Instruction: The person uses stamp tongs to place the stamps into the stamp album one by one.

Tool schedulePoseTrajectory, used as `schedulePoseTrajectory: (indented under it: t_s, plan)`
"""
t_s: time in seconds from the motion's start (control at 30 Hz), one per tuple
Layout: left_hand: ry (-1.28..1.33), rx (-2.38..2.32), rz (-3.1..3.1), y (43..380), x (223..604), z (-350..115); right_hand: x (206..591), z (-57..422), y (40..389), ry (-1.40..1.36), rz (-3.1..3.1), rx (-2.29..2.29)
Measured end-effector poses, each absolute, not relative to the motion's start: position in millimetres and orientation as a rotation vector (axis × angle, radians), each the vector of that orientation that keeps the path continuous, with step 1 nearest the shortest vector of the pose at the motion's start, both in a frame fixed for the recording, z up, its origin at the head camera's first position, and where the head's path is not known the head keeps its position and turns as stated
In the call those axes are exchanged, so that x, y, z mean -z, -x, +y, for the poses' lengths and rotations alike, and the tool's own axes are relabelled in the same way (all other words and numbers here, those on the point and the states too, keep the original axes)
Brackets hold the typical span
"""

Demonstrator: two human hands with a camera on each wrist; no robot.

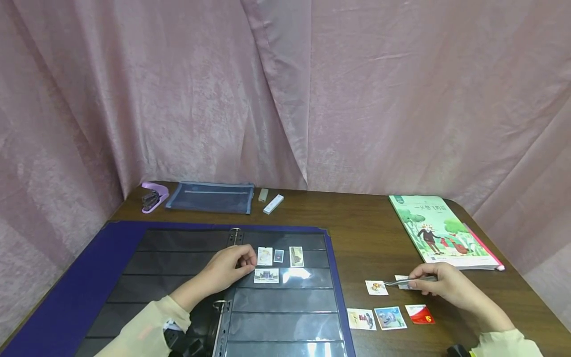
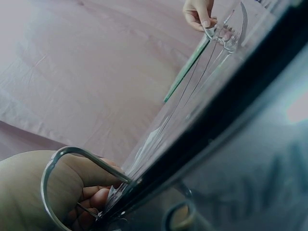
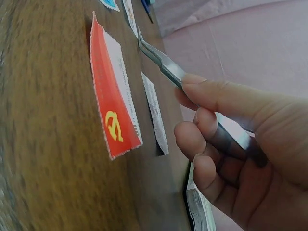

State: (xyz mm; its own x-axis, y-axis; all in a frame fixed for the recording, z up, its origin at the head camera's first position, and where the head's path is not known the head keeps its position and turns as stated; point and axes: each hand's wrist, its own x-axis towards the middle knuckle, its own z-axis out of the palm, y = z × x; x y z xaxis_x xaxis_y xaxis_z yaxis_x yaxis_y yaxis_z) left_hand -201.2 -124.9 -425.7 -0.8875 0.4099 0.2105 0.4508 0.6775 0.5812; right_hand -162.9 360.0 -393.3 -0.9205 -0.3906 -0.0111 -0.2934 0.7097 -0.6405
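My right hand grips metal tweezers between thumb and fingers. The tweezer tips are at the right edge of a small white stamp with an orange picture; whether they pinch it I cannot tell. Partly behind that hand lies another pale stamp. Nearer me are a red stamp with a yellow emblem, a blue stamp and a white one. My left hand, fingers loosely bent, rests on the stamp album beside several stamps in its upper pockets.
Metal binder rings rise along the album's spine. Behind the album lie a purple stapler, a blue mesh pouch and two small pale blocks. A green-covered book sits at the back right of the wooden table.
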Motion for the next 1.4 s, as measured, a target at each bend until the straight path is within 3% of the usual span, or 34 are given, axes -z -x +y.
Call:
schedulePoseTrajectory:
  t_s: [0.73,1.4]
  plan:
    - [0.725,1.002,-2.826,201.6,425.3,-124.9,383.4,366.6,160.2,0.533,2.763,0.908]
    - [0.724,1.009,-2.829,201.8,424.1,-125.2,388.8,357.8,162.2,0.681,2.726,1.017]
